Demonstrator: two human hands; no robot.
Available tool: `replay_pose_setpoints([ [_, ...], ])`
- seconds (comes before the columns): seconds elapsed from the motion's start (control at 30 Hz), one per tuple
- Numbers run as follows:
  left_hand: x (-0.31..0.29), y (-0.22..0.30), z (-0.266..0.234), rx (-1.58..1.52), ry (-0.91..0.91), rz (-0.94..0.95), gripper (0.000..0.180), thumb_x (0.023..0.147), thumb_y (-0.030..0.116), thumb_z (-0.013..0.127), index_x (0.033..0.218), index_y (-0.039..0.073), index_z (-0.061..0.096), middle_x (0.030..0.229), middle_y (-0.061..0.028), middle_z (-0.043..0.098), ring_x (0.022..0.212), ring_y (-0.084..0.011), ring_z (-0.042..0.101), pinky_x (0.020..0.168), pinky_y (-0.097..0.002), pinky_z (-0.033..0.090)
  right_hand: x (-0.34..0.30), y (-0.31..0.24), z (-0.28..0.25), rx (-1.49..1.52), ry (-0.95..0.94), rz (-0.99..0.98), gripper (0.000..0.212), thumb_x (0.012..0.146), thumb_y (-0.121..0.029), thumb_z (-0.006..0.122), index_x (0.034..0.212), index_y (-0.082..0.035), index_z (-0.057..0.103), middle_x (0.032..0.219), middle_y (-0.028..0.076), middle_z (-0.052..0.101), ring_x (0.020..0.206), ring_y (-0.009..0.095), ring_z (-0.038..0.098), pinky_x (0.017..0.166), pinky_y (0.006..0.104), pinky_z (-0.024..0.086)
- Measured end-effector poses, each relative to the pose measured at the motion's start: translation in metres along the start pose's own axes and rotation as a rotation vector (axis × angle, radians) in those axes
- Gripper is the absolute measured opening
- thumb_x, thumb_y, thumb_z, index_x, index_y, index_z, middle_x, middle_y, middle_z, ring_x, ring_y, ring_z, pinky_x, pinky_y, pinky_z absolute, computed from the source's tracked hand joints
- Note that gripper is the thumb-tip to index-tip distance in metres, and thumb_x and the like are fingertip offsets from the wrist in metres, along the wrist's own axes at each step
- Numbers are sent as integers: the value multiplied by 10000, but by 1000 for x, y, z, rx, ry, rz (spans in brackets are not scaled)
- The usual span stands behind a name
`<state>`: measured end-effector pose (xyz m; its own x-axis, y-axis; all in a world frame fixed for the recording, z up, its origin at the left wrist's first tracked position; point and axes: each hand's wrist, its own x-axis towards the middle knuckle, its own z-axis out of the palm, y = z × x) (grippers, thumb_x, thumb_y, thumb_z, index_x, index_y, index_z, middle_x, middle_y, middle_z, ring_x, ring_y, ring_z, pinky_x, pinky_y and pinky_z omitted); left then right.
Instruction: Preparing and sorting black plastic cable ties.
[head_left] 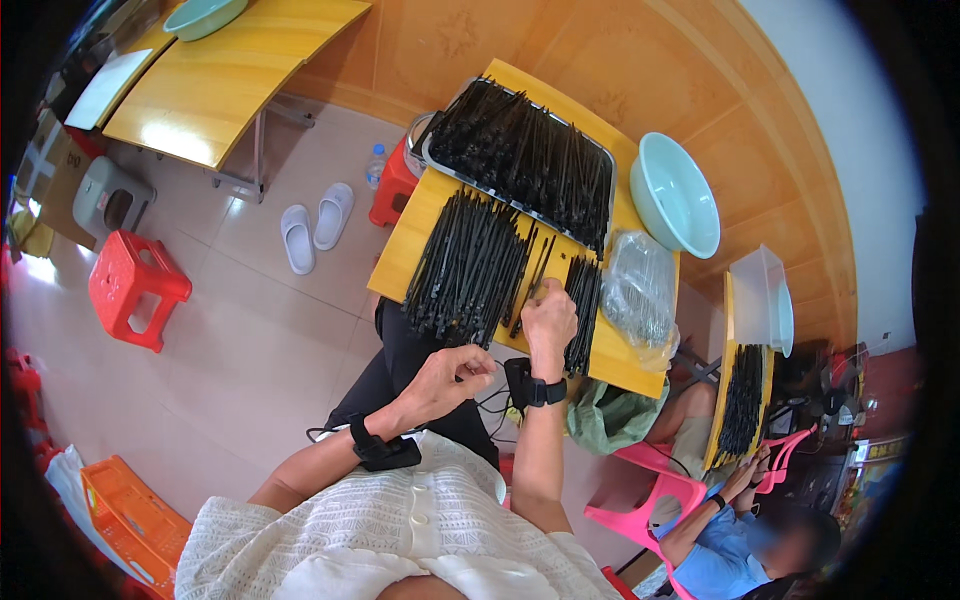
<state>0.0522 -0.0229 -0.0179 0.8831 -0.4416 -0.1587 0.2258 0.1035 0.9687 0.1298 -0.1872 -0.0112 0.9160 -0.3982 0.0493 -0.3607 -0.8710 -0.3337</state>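
Long thin black sticks lie in bundles on a yellow wooden table. The larger bundle of black sticks is on the left, and a narrower bundle of black sticks lies to the right. Between them, my right hand is lowered to the tabletop, its fingers pinched at a loose black stick. My left hand hovers just off the table's near edge, fingers curled in; whatever they hold, if anything, is hidden. Behind the bundles, a metal tray is heaped with more black sticks.
A clear plastic bag and a pale green basin are at the table's right side. Red stools, white slippers and a second yellow table are on the left. At lower right, another person handles black sticks.
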Motion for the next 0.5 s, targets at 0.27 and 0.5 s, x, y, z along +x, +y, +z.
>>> replay_pose_setpoints([
  [0.27,-1,3,3,28,-27,-13,157,800,75,604,901,-45,598,791,-90,625,702,-126,583,657,-259,487,-7,-3,-3,-23,-6,7,356,700,-103,609,1046,-29,575,863,233,633,826,378,619,732,434,489],
  [0.5,2,-2,3,27,-62,-67,178,847,72,561,983,-42,571,845,-53,594,758,-108,585,673,-249,504,-20,11,-9,43,73,90,366,649,-147,609,995,-27,617,776,222,637,758,346,632,712,399,487],
])
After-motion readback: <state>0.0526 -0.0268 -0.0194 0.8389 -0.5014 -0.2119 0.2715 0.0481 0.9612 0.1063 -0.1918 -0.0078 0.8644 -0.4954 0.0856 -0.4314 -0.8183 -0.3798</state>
